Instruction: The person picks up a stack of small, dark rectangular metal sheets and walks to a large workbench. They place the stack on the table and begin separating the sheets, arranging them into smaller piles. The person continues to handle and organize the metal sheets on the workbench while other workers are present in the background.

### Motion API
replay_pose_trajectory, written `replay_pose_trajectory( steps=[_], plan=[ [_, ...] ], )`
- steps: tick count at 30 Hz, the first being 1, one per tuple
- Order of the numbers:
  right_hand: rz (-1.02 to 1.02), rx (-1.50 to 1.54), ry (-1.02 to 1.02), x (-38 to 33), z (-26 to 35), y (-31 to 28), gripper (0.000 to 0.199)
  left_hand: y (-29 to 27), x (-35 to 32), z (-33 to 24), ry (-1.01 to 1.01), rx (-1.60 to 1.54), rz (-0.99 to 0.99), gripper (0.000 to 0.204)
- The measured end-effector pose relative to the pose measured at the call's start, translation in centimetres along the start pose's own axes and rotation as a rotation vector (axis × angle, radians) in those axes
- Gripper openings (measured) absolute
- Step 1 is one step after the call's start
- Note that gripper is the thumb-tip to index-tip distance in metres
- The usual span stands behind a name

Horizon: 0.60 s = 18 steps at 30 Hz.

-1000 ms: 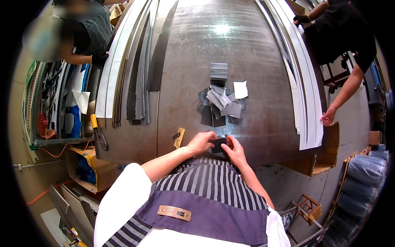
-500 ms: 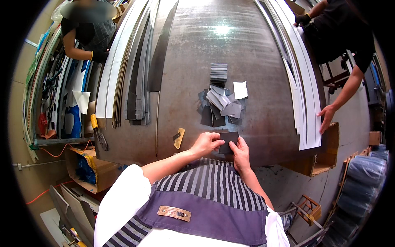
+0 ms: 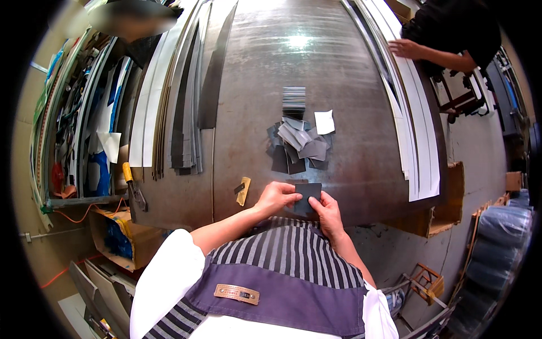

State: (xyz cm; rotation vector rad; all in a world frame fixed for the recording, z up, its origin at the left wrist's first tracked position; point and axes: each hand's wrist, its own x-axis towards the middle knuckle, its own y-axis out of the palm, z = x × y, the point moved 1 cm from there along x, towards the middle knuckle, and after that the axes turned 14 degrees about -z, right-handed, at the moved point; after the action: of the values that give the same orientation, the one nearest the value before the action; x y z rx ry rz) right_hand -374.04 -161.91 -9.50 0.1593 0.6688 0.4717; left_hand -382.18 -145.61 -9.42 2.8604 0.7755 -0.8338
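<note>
Between my two hands, close to the table's front edge, is a small dark rectangular plate (image 3: 308,192). My left hand (image 3: 276,197) pinches its left side, and my right hand (image 3: 327,212) grips its right side with the thumb on the face. Just beyond lies a loose pile of similar grey and black pieces (image 3: 297,141). Behind that pile, a neat stack (image 3: 294,99) of such pieces shows its edges. A white piece (image 3: 324,122) lies to the right of the pile. Left of my hands is a strip of tan tape (image 3: 243,191) with a small dark piece on it.
Long strips (image 3: 186,113) lie along the metal table's (image 3: 254,73) left side, and white strips (image 3: 420,141) along its right. A yellow-handled tool (image 3: 133,183) rests at the left front corner. Co-workers stand at both sides; one's hand (image 3: 403,49) touches the right strips. Cardboard boxes (image 3: 446,217) flank the table.
The plate in my hands has tilted, its face now looking bluer. The right co-worker's hand has moved from the strips' near end to farther back. The left co-worker has leaned and shifted.
</note>
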Motion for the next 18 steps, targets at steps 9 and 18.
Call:
replay_pose_trajectory(
  steps=[9, 18],
  plan=[
    [0.043, -0.099, -0.043, -0.1, -1.4, -0.4, 0.017, 0.5, -1.2, -1.1, 0.474, 0.432, 0.053, 0.053],
    [-0.176, -0.495, -0.407, -0.3, -0.4, 0.5, 0.027, 1.1, -1.5, -1.5, 0.476, 0.298, 0.048, 0.04]
  ],
)
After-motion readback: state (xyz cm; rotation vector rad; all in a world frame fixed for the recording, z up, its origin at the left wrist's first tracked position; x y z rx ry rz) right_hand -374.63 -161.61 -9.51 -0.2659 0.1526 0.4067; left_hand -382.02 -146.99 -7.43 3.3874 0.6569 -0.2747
